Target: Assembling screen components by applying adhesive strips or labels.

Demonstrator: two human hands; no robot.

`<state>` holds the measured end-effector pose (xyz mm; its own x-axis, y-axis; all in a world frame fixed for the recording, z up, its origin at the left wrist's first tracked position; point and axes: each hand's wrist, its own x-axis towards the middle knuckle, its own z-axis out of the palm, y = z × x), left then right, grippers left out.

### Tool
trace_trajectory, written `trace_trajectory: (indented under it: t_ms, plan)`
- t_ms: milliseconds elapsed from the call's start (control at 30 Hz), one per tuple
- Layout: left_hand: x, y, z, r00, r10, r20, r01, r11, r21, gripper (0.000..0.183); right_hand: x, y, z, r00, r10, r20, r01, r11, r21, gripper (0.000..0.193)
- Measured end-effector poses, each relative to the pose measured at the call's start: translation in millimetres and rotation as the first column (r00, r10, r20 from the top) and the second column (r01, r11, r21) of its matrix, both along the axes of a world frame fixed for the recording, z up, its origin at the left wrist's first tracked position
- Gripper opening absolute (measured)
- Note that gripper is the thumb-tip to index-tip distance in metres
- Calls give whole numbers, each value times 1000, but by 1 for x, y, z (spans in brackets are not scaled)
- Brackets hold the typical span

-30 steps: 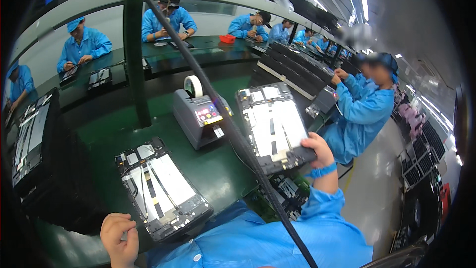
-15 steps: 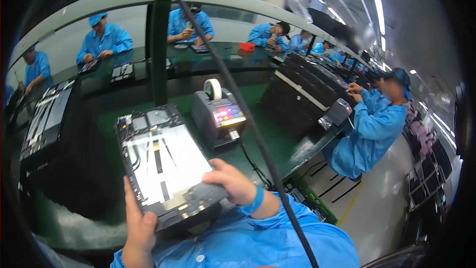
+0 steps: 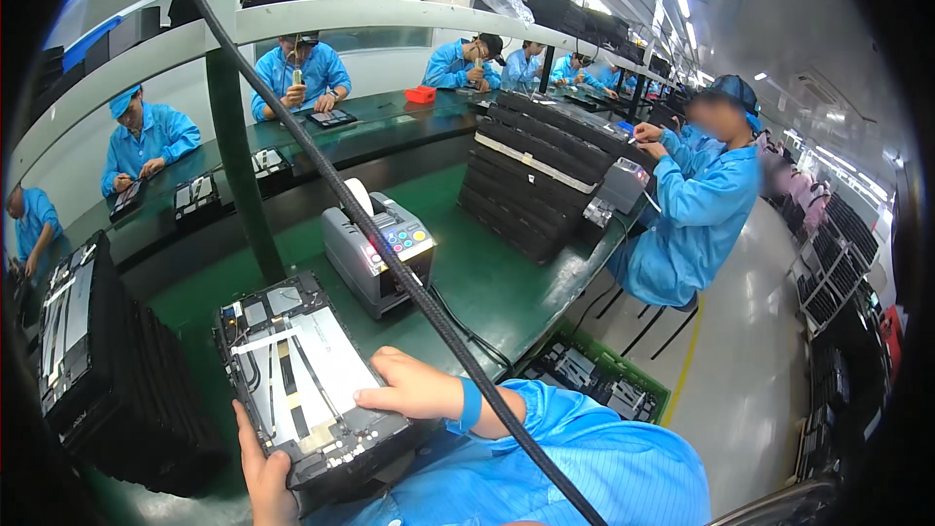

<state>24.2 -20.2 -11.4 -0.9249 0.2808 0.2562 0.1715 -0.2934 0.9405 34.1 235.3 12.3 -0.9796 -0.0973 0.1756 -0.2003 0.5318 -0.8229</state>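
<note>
An opened tablet (image 3: 317,380), its pale battery, dark strips and circuit parts bare, lies face up and tilted between my hands, above the near edge of the bench. My left hand (image 3: 265,472) grips its lower left edge, thumb on the near corner and fingers along the side. Against the right edge rests my right hand (image 3: 419,385), a digit lying over the battery's margin and the others hidden below. Dark, thick material shows under the tablet; I cannot tell if it is a tray. Just beyond stands a grey tape dispenser (image 3: 375,258) with lit buttons.
Stacked black trays (image 3: 127,370) topped by an opened tablet rise at left; another black stack (image 3: 526,175) stands at far right. A black cable (image 3: 390,258) hangs across the view. A green crate (image 3: 604,380) of parts sits below the bench's right edge. Blue-clad co-workers (image 3: 696,205) sit around.
My view has swung, so the bench and dispenser sit further left in it. My right hand has shifted up the tablet's right edge. Both hands still hold the tablet.
</note>
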Motion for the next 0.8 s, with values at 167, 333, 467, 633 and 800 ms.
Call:
trace_trajectory:
  t_ms: [167,333,467,633,800]
  plan:
    - [-7,-4,-9,1000,-14,-10,14,1000,16,84,-8,15,10,998,8,58,-17,988,153,58]
    - [-74,-17,-5,984,174,35,-172,984,-48,66,-109,24,-37,997,-32,63,53,933,-356,65]
    - [-141,-5,-19,957,213,197,-224,974,36,58,-143,-8,-39,985,170,41,-72,606,-792,72]
    - [-159,-8,-30,994,-97,51,79,956,281,52,-143,-18,-33,988,148,54,-68,710,-701,89]
    - [-151,-7,-33,984,-172,37,152,938,310,61,-151,-13,-52,961,257,103,-99,668,-738,85]
